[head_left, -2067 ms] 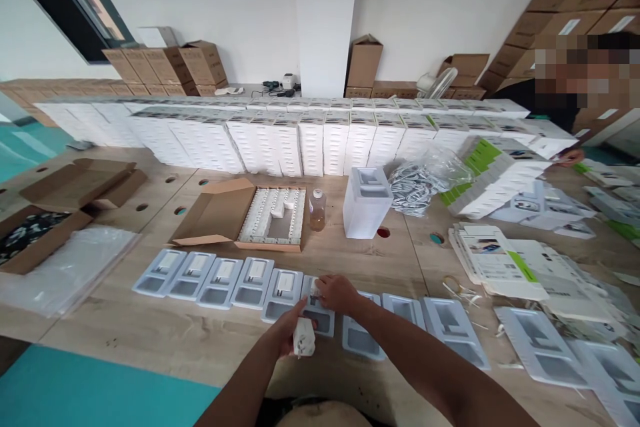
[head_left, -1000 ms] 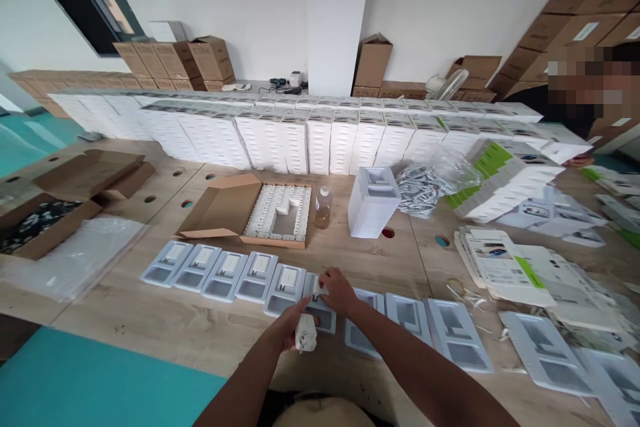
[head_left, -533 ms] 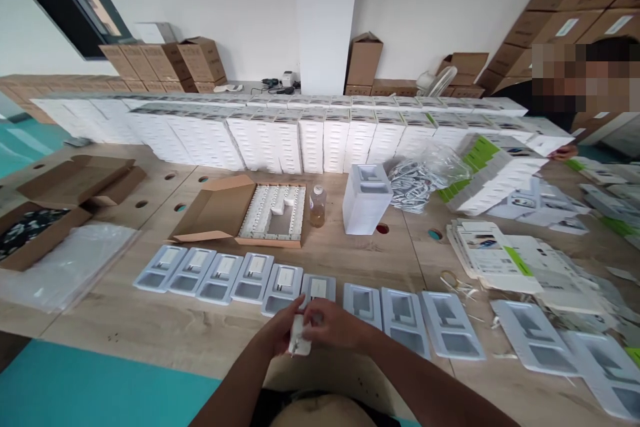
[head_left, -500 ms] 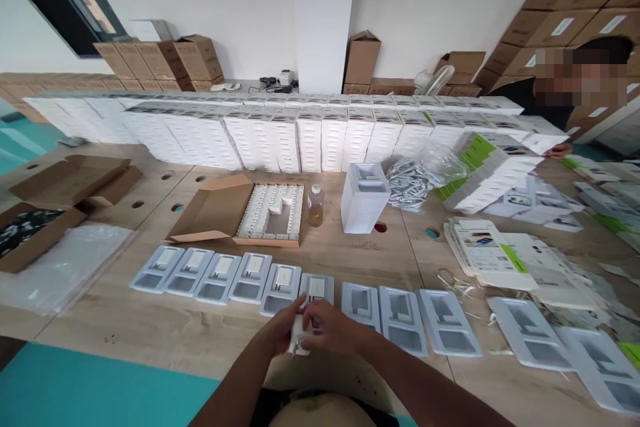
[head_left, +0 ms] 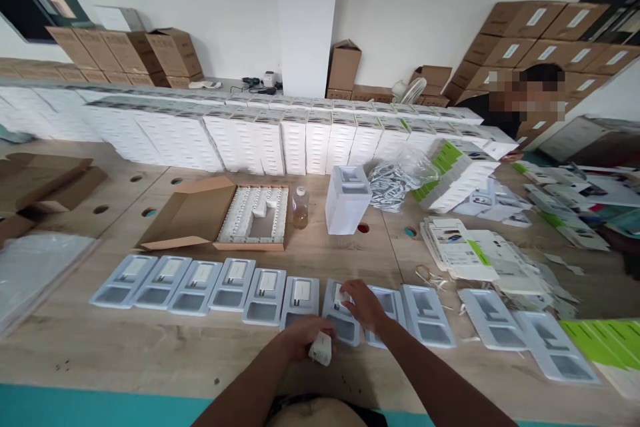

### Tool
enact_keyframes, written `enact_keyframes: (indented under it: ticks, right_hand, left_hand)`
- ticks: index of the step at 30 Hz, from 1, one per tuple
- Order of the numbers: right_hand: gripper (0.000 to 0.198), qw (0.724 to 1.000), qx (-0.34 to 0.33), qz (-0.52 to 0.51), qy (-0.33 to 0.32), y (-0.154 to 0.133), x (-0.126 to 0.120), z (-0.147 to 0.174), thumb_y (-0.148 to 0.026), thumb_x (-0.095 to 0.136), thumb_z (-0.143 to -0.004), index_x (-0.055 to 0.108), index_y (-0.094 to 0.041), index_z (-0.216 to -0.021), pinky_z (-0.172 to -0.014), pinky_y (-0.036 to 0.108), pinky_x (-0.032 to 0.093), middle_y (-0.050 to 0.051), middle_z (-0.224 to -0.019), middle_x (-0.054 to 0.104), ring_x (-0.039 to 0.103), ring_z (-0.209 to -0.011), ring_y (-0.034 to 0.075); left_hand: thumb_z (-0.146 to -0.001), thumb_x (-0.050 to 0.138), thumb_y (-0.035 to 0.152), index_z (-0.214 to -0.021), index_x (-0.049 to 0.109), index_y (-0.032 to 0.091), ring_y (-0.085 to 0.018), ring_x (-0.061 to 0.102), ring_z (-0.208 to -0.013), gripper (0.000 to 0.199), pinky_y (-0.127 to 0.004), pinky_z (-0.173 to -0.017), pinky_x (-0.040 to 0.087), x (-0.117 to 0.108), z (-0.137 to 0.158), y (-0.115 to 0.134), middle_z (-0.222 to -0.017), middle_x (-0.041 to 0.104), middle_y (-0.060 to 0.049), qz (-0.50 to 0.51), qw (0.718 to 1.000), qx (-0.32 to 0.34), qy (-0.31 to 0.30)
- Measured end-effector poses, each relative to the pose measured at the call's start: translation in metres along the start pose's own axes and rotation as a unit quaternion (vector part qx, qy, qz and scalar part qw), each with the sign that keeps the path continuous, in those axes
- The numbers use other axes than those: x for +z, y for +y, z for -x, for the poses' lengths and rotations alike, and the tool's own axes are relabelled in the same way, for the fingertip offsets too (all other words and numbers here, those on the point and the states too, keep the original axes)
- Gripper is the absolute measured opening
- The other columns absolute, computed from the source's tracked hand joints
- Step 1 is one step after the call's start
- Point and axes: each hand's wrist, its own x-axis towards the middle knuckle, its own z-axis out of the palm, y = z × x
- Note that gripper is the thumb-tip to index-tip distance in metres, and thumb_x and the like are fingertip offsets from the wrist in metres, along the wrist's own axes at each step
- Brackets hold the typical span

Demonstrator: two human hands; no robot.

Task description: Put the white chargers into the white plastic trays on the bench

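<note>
My left hand (head_left: 307,335) is closed around a white power adapter (head_left: 321,349), held low over the table's near side. Just to the right, my right hand (head_left: 364,305) has its fingers on another white adapter (head_left: 339,295), at the upper compartment of a pale plastic tray (head_left: 345,329). Trays to the left, such as this one (head_left: 259,312), each carry a white adapter (head_left: 269,280) in the upper compartment. Further right, a tray (head_left: 429,315) shows bare compartments. My right hand partly covers the tray beside it (head_left: 387,300).
An open carton (head_left: 225,245) of white adapters and a bottle (head_left: 301,208) stand ahead. Behind them are a tray stack (head_left: 346,210), bagged cables (head_left: 390,187) and a long wall of white boxes (head_left: 295,143). Flattened printed boxes (head_left: 457,250) lie right; a co-worker (head_left: 500,113) is beyond.
My hands have come apart. The right moved rightward with an adapter to a tray that had bare compartments; the left keeps one. The camera view has shifted right.
</note>
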Motion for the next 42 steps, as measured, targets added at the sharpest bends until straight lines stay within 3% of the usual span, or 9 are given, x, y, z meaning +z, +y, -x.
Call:
enact_keyframes:
  ticks: [9,17,20,24,28,34,38,40,42]
  right_hand:
    - [0.017,0.999,0.025,0.028,0.026,-0.025,0.005,0.001,-0.014,0.067,-0.076,0.068,-0.021,-0.092,-0.100,0.042,0.039,0.010,-0.120,0.061,0.051,-0.117,0.028]
    - [0.026,0.968,0.022,-0.223,-0.114,-0.092,-0.005,0.044,-0.016,0.071,-0.063,0.063,-0.021,-0.087,-0.063,0.022,0.046,-0.001,-0.095,0.066,0.062,-0.075,0.015]
    - [0.024,0.981,0.060,-0.169,-0.076,-0.063,-0.021,0.048,-0.016,0.069,-0.062,0.065,-0.022,-0.086,-0.066,0.025,0.047,-0.001,-0.087,0.068,0.062,-0.077,0.017]
    - [0.030,0.991,0.124,-0.041,0.023,0.015,-0.056,0.053,-0.017,0.062,-0.069,0.065,-0.023,-0.099,-0.084,0.035,0.048,0.004,-0.099,0.071,0.064,-0.090,0.023]
    - [0.039,0.991,0.131,-0.005,0.035,0.066,-0.068,0.062,-0.009,0.055,-0.069,0.062,-0.022,-0.105,-0.098,0.039,0.043,0.008,-0.114,0.067,0.060,-0.109,0.025]
    - [0.039,0.993,0.116,0.020,0.022,0.073,-0.047,0.063,-0.006,0.054,-0.071,0.063,-0.022,-0.106,-0.102,0.041,0.042,0.009,-0.124,0.063,0.054,-0.120,0.024]
    - [0.031,0.994,0.073,0.070,0.034,0.077,-0.041,0.068,-0.010,0.059,-0.073,0.068,-0.025,-0.099,-0.110,0.045,0.035,0.008,-0.130,0.060,0.045,-0.130,0.027]
    - [0.024,0.991,0.054,0.108,0.056,0.078,-0.041,0.067,-0.016,0.060,-0.076,0.071,-0.025,-0.095,-0.108,0.049,0.038,0.010,-0.128,0.060,0.047,-0.127,0.030]
    - [0.019,0.990,0.036,0.114,0.070,0.072,-0.040,0.054,-0.021,0.059,-0.080,0.071,-0.027,-0.093,-0.103,0.050,0.042,0.012,-0.123,0.062,0.051,-0.121,0.031]
  left_hand:
    - [-0.072,0.070,0.044,-0.084,0.060,0.016,-0.018,0.063,-0.052,0.032,-0.028,-0.048,0.046,-0.003,0.000,0.001,-0.073,0.068,-0.004,0.042,0.999,-0.008,-0.008]
    - [-0.081,0.061,0.055,-0.085,0.063,0.015,-0.016,0.062,-0.062,0.041,-0.026,-0.062,0.049,0.026,0.017,0.019,-0.067,0.063,-0.002,0.098,0.990,0.036,-0.096]
    - [-0.080,0.061,0.057,-0.099,0.065,0.015,-0.021,0.065,-0.072,0.046,-0.031,-0.064,0.052,0.029,0.020,0.025,-0.086,0.067,-0.007,0.084,0.991,0.018,-0.107]
    - [-0.081,0.062,0.054,-0.126,0.055,0.025,-0.026,0.062,-0.104,0.054,-0.036,-0.073,0.054,0.007,0.037,0.029,-0.132,0.055,-0.010,0.057,0.995,0.048,-0.058]
    - [-0.086,0.057,0.049,-0.122,0.060,0.021,-0.028,0.059,-0.113,0.046,-0.038,-0.079,0.054,-0.028,0.071,0.023,-0.131,0.057,-0.013,0.077,0.991,0.084,-0.065]
    - [-0.075,0.065,0.054,-0.115,0.067,0.026,-0.032,0.057,-0.121,0.049,-0.041,-0.082,0.055,-0.081,0.111,-0.012,-0.129,0.063,-0.010,0.091,0.991,0.082,0.056]
    - [-0.071,0.062,0.060,-0.113,0.069,0.027,-0.034,0.058,-0.121,0.053,-0.046,-0.091,0.054,-0.134,0.132,-0.030,-0.128,0.065,-0.009,0.079,0.975,0.145,0.147]
    - [-0.072,0.058,0.061,-0.110,0.068,0.023,-0.034,0.061,-0.117,0.055,-0.047,-0.091,0.054,-0.175,0.147,-0.030,-0.123,0.068,-0.010,-0.016,0.936,0.194,0.293]
    - [-0.072,0.055,0.056,-0.108,0.066,0.018,-0.036,0.061,-0.116,0.054,-0.049,-0.094,0.052,-0.222,0.168,-0.027,-0.120,0.068,-0.014,-0.163,0.825,0.220,0.494]
